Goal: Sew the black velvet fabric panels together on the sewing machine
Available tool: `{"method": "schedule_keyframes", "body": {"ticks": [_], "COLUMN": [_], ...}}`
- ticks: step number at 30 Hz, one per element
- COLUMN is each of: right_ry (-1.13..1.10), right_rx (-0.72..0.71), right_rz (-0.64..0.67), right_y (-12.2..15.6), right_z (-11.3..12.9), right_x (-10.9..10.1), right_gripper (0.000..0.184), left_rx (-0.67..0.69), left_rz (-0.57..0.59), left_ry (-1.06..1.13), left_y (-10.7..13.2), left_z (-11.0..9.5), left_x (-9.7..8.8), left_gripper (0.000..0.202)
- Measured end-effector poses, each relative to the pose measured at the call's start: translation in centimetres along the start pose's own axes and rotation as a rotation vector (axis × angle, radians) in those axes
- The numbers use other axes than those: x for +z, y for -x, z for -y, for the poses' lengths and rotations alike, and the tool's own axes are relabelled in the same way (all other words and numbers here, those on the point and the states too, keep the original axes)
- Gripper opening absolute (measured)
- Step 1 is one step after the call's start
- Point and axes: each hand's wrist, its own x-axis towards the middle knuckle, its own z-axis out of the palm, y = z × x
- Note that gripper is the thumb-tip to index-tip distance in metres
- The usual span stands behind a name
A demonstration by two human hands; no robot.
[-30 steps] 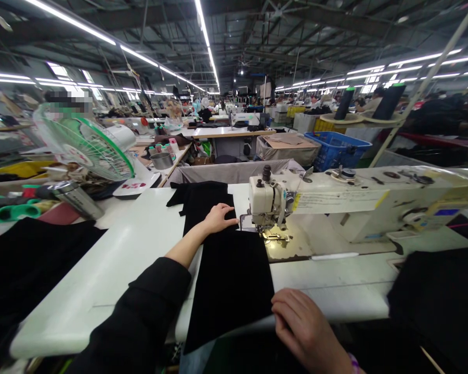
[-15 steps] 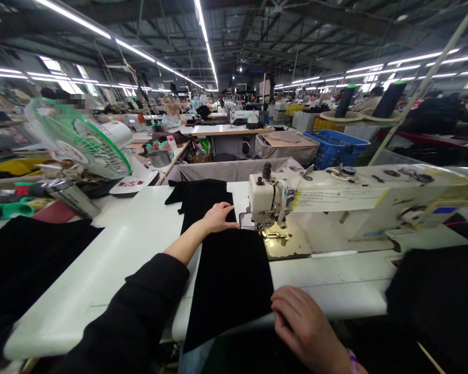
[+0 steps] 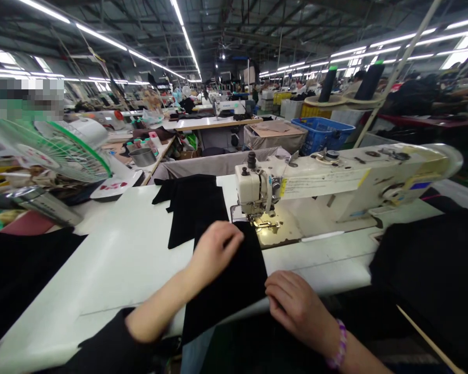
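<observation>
A long strip of black fabric lies across the white sewing table, running under the head of a cream sewing machine. My left hand rests on the fabric just left of the presser foot, fingers curled down and pressing the cloth. My right hand sits at the table's near edge, its fingers pinching the fabric's right edge. More of the black cloth trails away behind the machine head.
A green-rimmed fan and a metal flask stand at the left, beside a black cloth pile. Another black pile lies at the right. A grey bin, a blue crate and other workstations stand behind.
My left hand has pulled back toward me along the fabric and curled its fingers. The right hand stays at the near edge. The camera has tilted slightly down and right.
</observation>
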Motion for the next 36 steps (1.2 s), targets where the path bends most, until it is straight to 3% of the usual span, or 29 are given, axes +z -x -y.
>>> {"method": "schedule_keyframes", "body": {"ticks": [3,5,7,11,20,32,36], "right_ry": [0.026,0.043,0.053,0.059,0.159,0.304,0.302], "right_rx": [-0.004,-0.021,-0.037,-0.015,0.047,0.141,0.171], "right_rz": [0.014,0.013,0.005,-0.004,0.064,0.11,0.078], "right_y": [0.1,0.3,0.4,-0.2,-3.9,-8.7,-8.6], "right_z": [0.2,0.2,0.2,-0.5,-3.6,-7.2,-7.0], "right_x": [-0.4,-0.6,-0.6,-0.3,0.5,1.8,2.0], "right_gripper": [0.021,0.022,0.023,0.023,0.018,0.01,0.012], "left_rx": [0.33,0.402,0.436,0.486,0.467,0.339,0.326], "left_rz": [0.138,0.166,0.178,0.21,0.178,0.205,0.203], "left_ry": [0.088,0.002,-0.072,-0.105,-0.109,-0.092,-0.093], "left_y": [5.0,7.1,7.7,5.9,1.3,-3.7,-4.9], "left_z": [-3.9,-4.6,-4.0,-2.1,0.0,3.9,4.8], "left_x": [2.0,3.2,3.8,3.7,3.0,2.7,2.5], "left_gripper": [0.024,0.033,0.04,0.038,0.029,0.031,0.033]}}
